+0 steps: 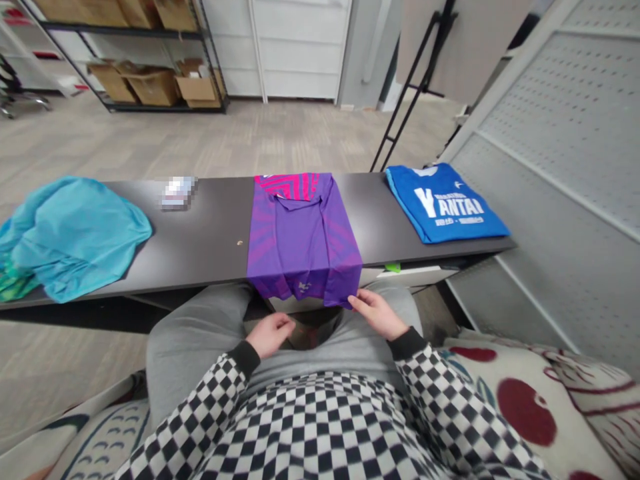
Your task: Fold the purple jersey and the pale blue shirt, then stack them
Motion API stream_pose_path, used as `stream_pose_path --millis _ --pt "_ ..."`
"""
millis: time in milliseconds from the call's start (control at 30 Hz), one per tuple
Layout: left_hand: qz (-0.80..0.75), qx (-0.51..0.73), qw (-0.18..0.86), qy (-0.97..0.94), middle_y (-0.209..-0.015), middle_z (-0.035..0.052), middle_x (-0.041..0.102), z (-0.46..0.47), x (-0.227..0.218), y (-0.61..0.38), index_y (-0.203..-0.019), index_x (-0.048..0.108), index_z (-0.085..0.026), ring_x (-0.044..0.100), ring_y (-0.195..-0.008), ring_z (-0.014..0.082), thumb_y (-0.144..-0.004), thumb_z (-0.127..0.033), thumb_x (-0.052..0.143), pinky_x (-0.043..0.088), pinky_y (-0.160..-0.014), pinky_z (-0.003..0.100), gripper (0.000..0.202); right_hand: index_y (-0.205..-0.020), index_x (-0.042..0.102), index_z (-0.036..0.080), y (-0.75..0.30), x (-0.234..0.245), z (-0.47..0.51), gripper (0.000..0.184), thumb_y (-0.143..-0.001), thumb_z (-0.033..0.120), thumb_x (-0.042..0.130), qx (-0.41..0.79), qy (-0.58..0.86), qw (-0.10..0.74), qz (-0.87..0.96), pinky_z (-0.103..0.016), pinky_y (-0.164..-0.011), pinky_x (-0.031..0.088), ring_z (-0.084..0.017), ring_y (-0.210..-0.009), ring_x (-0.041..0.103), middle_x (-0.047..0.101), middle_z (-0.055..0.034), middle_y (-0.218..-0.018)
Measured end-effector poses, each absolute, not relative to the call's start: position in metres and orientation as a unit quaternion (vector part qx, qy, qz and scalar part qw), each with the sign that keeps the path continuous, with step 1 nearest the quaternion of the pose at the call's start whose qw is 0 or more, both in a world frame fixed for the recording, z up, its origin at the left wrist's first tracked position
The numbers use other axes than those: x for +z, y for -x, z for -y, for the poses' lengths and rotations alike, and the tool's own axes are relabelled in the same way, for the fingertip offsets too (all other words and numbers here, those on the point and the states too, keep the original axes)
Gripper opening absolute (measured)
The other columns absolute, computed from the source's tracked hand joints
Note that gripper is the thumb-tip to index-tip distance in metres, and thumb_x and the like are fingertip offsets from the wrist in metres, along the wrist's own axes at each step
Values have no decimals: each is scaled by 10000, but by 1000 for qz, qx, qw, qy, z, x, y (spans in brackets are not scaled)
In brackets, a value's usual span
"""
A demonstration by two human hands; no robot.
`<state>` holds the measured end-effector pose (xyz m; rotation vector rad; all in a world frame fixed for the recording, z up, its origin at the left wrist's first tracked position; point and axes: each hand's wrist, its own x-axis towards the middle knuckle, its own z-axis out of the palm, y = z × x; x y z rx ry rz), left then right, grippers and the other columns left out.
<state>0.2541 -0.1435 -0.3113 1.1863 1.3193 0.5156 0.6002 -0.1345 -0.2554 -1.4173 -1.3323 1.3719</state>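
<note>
You've got, in front of you: 1 table (213,233), 1 purple shirt (303,237), 1 folded blue pile (445,208), 1 turquoise cloth heap (85,230), 1 pixelated item (177,193), 1 black rack (125,30). Yours: 1 left hand (270,333), 1 right hand (379,313).

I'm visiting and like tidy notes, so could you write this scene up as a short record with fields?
Left hand: apart from the purple shirt
Right hand: touching the shirt's near right corner
Shirt: partly folded, hanging over the near edge of the table
Table's left: crumpled turquoise cloth
Table's right: folded blue shirt
</note>
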Motion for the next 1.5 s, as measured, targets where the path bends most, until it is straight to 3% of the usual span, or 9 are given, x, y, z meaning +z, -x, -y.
stream_pose_path --millis 167,300,467,567,733,967,1133,1333,1500 --pt "-485 219 732 -426 -1099 113 842 152 -293 -323 -1107 807 -220 748 -905 228 -787 -579 978 567 -804 347 511 -951 785 249 -602 -244 154 380 -903 622 834 567 530 373 509 -410 -910 595 -241 -857 695 781 -24 -908" --pt "-387 249 856 -237 -1337 169 791 151 -279 -359 -1231 791 -205 778 -1060 251 -802 -573 1020 606 -887 374 610 -1022 798 246 -601 -242 167 366 -872 569 886 602 496 399 483 -382 -856 588 -215 -838 690 803 -29 -974" --pt "-336 321 869 -168 -955 96 786 149 -280 -383 -1023 822 -156 698 -821 191 -781 -538 1040 524 -713 316 502 -1105 817 233 -599 -246 176 427 -904 596 918 627 469 409 468 -345 -811 578 -197 -840 700 829 -51 -1037" --pt "-349 357 849 -172 -826 67 752 147 -281 -387 -930 800 -135 646 -730 174 -747 -473 1057 475 -667 324 463 -1023 803 219 -600 -247 179 444 -893 620 942 611 476 420 473 -342 -808 575 -189 -814 686 808 -41 -952" --pt "-368 385 829 -171 -805 51 743 147 -276 -384 -864 757 -150 662 -714 185 -751 -426 1047 478 -670 352 416 -935 787 219 -598 -248 183 425 -913 617 934 567 496 428 498 -348 -822 573 -190 -813 671 763 -29 -885" --pt "-361 382 828 -197 -765 39 715 149 -272 -384 -938 778 -143 636 -669 179 -783 -459 1010 434 -636 341 421 -1229 810 272 -589 -243 185 378 -1021 586 833 473 513 490 523 -393 -949 610 -229 -988 721 774 -65 -1090" --pt "-355 365 835 -209 -763 60 719 148 -272 -385 -973 790 -124 643 -667 198 -809 -477 953 459 -649 359 422 -1294 801 261 -594 -239 180 363 -1053 532 780 478 510 399 593 -392 -924 607 -242 -1030 721 782 -87 -1175" --pt "-355 339 852 -184 -707 32 635 145 -268 -383 -888 738 -156 603 -651 197 -815 -391 847 479 -650 363 269 -1217 762 229 -607 -236 172 327 -1055 512 743 549 473 333 603 -355 -871 603 -207 -920 714 785 -52 -1055" --pt "-349 337 860 -160 -655 2 513 140 -261 -383 -727 625 -207 573 -628 197 -834 -339 735 506 -662 364 202 -1105 805 232 -611 -222 160 183 -1084 371 688 426 499 290 697 -368 -905 603 -226 -941 749 833 -69 -1058"
